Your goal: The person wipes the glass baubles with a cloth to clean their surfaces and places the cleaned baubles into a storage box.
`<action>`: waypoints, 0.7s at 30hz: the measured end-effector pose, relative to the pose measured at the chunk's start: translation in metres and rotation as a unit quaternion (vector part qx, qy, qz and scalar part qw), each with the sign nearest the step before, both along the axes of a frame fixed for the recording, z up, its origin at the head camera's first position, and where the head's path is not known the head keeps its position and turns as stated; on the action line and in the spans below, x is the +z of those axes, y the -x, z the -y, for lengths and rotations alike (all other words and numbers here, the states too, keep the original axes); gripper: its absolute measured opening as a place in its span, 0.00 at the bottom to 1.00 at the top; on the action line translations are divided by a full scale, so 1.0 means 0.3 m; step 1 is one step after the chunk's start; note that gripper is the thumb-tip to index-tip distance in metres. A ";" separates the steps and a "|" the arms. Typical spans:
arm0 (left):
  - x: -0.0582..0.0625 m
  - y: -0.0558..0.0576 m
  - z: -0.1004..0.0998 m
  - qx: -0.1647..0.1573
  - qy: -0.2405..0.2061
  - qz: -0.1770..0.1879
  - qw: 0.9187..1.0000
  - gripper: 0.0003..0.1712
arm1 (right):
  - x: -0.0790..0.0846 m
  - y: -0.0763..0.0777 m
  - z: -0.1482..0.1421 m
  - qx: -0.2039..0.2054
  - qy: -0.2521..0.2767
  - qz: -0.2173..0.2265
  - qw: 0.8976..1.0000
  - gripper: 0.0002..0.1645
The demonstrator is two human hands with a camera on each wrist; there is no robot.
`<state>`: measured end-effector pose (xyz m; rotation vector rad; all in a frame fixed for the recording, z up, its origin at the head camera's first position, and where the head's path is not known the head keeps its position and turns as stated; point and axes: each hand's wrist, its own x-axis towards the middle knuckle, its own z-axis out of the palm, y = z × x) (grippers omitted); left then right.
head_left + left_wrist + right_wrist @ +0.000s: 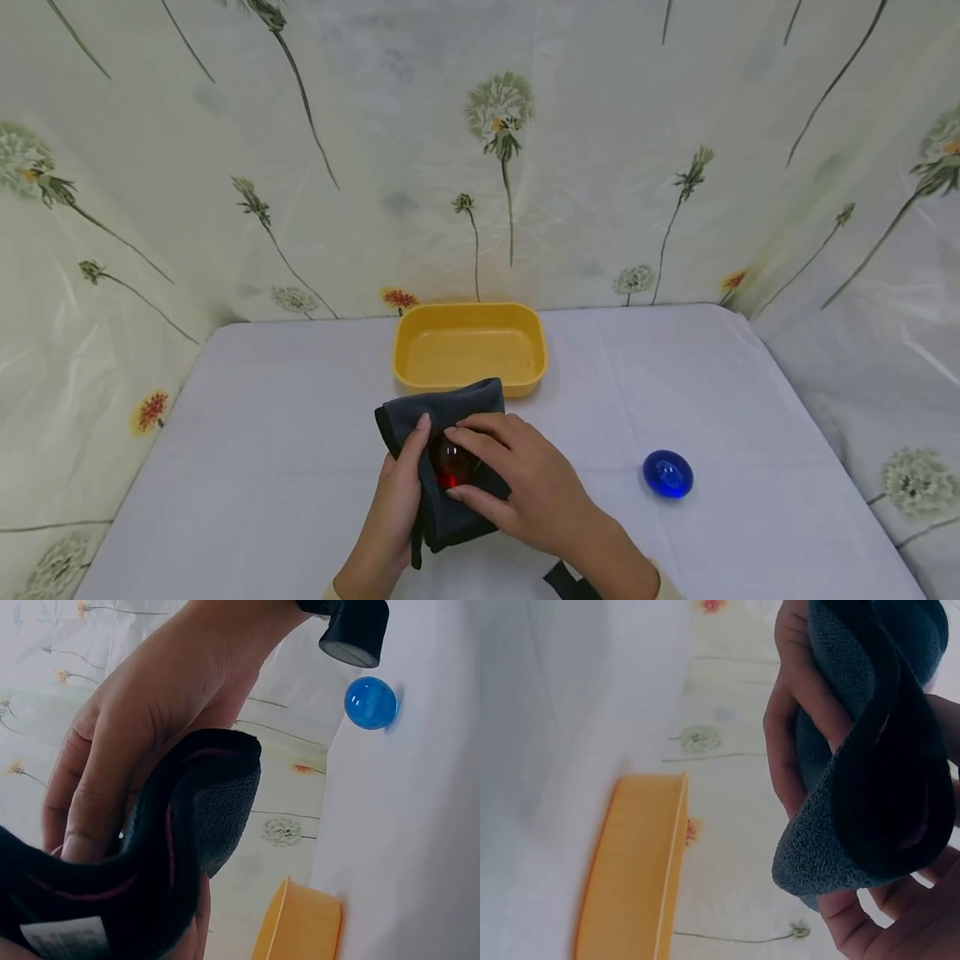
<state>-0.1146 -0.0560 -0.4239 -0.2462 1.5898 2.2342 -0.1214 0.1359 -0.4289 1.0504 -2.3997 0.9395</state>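
A folded dark grey-blue cloth (450, 404) with black edging is held up over the table by my left hand (393, 500), its thumb on top and its fingers behind the cloth. Against the cloth lies a shiny, see-through red ball (452, 468). My right hand (528, 479) pinches this ball between thumb and fingers. In the left wrist view, folds of the cloth (225, 817) hide the ball and show a white label (66, 937). From the right wrist, the cloth (817, 840) again covers the ball, with left-hand fingers (787, 735) wrapped along it.
Behind the hands stands a yellow rectangular tray (468, 358) with nothing in it. A clear blue ball (667, 473) rests on the white tabletop to the right. Near the right forearm lies a black object (570, 582), partly hidden. Flower-printed sheeting (570, 167) surrounds the table's back and sides.
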 end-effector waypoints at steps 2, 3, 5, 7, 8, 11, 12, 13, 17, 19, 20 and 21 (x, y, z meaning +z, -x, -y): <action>0.002 0.001 -0.001 -0.001 -0.002 -0.001 1.000 0.45 | 0.002 0.003 0.003 -0.005 0.007 0.001 1.000 0.34; 0.002 0.001 -0.001 -0.001 0.002 -0.001 1.000 0.45 | 0.002 0.004 0.006 -0.008 0.009 0.003 1.000 0.34; 0.003 0.000 -0.002 -0.003 0.005 0.000 1.000 0.45 | 0.001 0.004 0.009 -0.016 0.012 0.004 1.000 0.33; 0.003 0.000 -0.002 -0.005 0.010 0.004 1.000 0.45 | -0.002 0.003 0.013 -0.029 0.014 0.003 0.999 0.33; 0.003 0.000 -0.003 -0.007 0.011 0.003 1.000 0.44 | -0.003 0.003 0.016 -0.037 0.015 0.000 0.999 0.33; 0.008 -0.001 -0.006 -0.017 0.017 0.000 1.000 0.45 | -0.004 0.001 0.020 -0.069 0.017 0.005 0.997 0.33; 0.009 -0.001 -0.008 -0.019 0.019 0.001 1.000 0.46 | -0.005 0.000 0.021 -0.078 0.019 0.009 0.997 0.34; 0.011 -0.002 -0.009 -0.022 0.021 0.001 1.000 0.46 | -0.005 -0.001 0.022 -0.086 0.020 0.013 0.996 0.34; 0.015 -0.001 -0.011 -0.018 0.028 -0.001 0.999 0.47 | -0.009 -0.005 0.019 -0.091 0.015 0.027 0.995 0.38; 0.014 0.001 -0.008 -0.010 0.031 -0.005 0.999 0.47 | -0.013 -0.007 0.015 -0.070 0.004 0.024 0.997 0.41; 0.014 0.002 -0.007 -0.006 0.032 -0.007 0.999 0.46 | -0.014 -0.008 0.012 -0.057 -0.001 0.021 0.998 0.43; 0.014 0.003 -0.005 -0.002 0.033 -0.008 0.999 0.46 | -0.015 -0.008 0.010 -0.044 -0.005 0.019 0.999 0.45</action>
